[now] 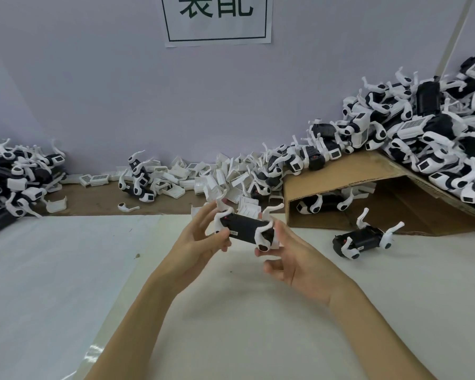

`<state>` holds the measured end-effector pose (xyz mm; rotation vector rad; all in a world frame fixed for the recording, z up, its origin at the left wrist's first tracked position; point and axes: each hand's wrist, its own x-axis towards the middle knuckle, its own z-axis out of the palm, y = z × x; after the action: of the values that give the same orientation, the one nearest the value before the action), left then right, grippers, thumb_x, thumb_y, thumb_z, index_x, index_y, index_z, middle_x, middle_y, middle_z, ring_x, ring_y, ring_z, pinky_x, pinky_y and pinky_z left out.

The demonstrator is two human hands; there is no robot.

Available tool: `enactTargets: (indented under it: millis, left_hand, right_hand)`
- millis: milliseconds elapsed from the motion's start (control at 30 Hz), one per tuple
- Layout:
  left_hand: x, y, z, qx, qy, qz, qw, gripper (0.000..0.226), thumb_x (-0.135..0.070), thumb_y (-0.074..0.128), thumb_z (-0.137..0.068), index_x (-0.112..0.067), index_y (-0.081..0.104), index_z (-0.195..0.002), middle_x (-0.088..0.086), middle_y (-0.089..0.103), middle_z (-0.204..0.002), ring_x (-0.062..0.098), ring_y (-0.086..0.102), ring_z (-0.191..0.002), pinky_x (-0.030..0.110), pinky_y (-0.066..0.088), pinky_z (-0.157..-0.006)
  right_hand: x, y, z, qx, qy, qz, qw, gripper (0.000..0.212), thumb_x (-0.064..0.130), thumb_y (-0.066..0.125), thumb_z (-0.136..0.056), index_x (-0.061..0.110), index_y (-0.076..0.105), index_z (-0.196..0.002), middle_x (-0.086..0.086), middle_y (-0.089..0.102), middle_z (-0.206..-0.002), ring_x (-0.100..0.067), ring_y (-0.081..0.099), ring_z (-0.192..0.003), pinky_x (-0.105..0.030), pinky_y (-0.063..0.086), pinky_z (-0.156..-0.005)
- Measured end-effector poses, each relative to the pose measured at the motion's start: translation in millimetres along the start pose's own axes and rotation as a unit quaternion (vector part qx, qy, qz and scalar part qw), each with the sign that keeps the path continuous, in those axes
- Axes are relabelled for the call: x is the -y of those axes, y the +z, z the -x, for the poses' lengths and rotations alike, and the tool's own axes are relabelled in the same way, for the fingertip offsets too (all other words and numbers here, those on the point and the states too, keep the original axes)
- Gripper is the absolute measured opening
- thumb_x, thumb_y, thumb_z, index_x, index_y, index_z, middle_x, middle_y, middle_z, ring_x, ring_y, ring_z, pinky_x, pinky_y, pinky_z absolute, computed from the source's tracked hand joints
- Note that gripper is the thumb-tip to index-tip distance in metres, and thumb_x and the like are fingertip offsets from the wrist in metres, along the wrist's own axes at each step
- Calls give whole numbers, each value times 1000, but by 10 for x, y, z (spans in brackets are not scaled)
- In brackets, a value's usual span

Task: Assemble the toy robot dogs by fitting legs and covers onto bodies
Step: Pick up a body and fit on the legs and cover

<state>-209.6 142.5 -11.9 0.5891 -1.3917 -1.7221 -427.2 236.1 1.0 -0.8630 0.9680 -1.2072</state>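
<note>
A person's two bare hands hold a toy dog body (246,225) in the air above a white table (66,270), seen from a camera on the person's head. The body is a black oblong, lying roughly level, with white legs already on it: two at the left end and two at the right, some pointing up.

The left hand (200,237) grips the left end, its fingers (203,215) curled round the body and the legs there. The right hand (291,259) grips the right end, thumb near the lower right leg (263,237), fingers wrapped behind (how far they reach cannot be seen).

On the table to the right lies a second dog (364,239), black with four white legs, apart from the hands. Behind it a cardboard ramp (354,176) carries a large heap of dogs (436,127) at the right. A scatter of white covers (203,176) lies along the back wall, and another heap (14,176) sits at the far left. A paper sign (217,20) hangs on the wall above.

This body likely still needs its cover. The risks, as a judgement: the thin legs could pop off or bend if the hands squeeze across them rather than the body; a leg only half seated could drop out when the body is turned; and reaching for a cover one-handed could let the body tip and fall to the table.
</note>
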Motion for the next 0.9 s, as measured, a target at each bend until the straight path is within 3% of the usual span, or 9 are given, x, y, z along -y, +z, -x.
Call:
enactTargets:
  millis: [100, 200, 267, 367, 433, 500, 567, 700, 900]
  left_hand:
    - [-23, -85, 0, 76, 9, -10, 997, 81, 11, 63, -90, -30, 49, -159, 5, 51, -157, 28, 63, -105, 39, 51, -100]
    - [-7, -119, -24, 112, -10, 13, 994, 79, 15, 50, -86, -22, 55, -156, 4, 49, -161, 38, 62, -130, 48, 52, -109]
    - [20, -124, -39, 101, -27, 30, 994, 66, -2, 52, -91, -22, 58, -153, 5, 51, -161, 44, 59, -136, 58, 50, -112]
    - [65, -48, -69, 32, -60, 69, 995, 56, -44, 63, -97, -23, 62, -149, 14, 62, -150, 44, 63, -132, 63, 53, -107]
    - [67, 39, -71, -22, -75, -11, 997, 68, -67, 67, -87, -23, 67, -140, 14, 70, -138, 39, 71, -121, 51, 60, -98]
    - [85, 114, -60, -38, -49, -115, 991, 59, -67, 71, -87, -24, 75, -127, 12, 75, -128, 34, 77, -109, 38, 62, -93]
    - [97, 145, -38, -57, -26, -143, 988, 55, -66, 74, -84, -25, 78, -121, 9, 78, -119, 33, 78, -102, 42, 59, -102]
    - [84, 142, -15, -76, 1, -160, 984, 54, -66, 74, -81, -32, 78, -123, 5, 80, -114, 29, 77, -105, 53, 46, -116]
    - [98, 191, -22, -57, -11, -183, 981, 44, -65, 62, -93, -39, 73, -127, -2, 79, -117, 23, 79, -103, 47, 49, -115]
  right_hand:
    - [27, -14, 3, 22, 14, -109, 994, 60, 70, 41, -100, 24, 63, -132, -20, 63, -108, -28, 61, -78, -30, 45, -61]
    - [-42, -3, -16, -17, -23, -111, 993, 34, 50, 46, -108, 19, 59, -112, -17, 57, -101, -31, 55, -74, -35, 47, -65]
    - [-105, -28, -66, -74, -66, -47, 994, 20, 34, 52, -108, 16, 61, -111, -14, 59, -100, -33, 58, -78, -39, 50, -72]
    - [-132, -34, -120, -129, -102, 25, 986, 27, 26, 62, -103, 25, 62, -130, -10, 68, -98, -30, 70, -84, -43, 56, -81]
    - [-155, -20, -134, -145, -120, 75, 979, 46, 35, 72, -92, 32, 57, -135, -15, 71, -106, -30, 74, -92, -41, 58, -88]
    - [-197, 0, -140, -143, -139, 104, 974, 53, 38, 77, -85, 37, 57, -134, -17, 71, -115, -31, 75, -99, -46, 59, -95]
    - [-230, 17, -139, -147, -142, 108, 973, 50, 38, 83, -88, 38, 59, -132, -19, 69, -119, -35, 75, -103, -52, 57, -101]
    - [-217, 51, -111, -142, -135, 75, 978, 60, 49, 80, -74, 31, 66, -129, -19, 69, -118, -32, 76, -103, -32, 59, -87]
    - [-175, 19, -99, -193, -174, 101, 960, 63, 60, 80, -66, 35, 70, -124, -6, 76, -98, -20, 74, -94, -26, 60, -81]
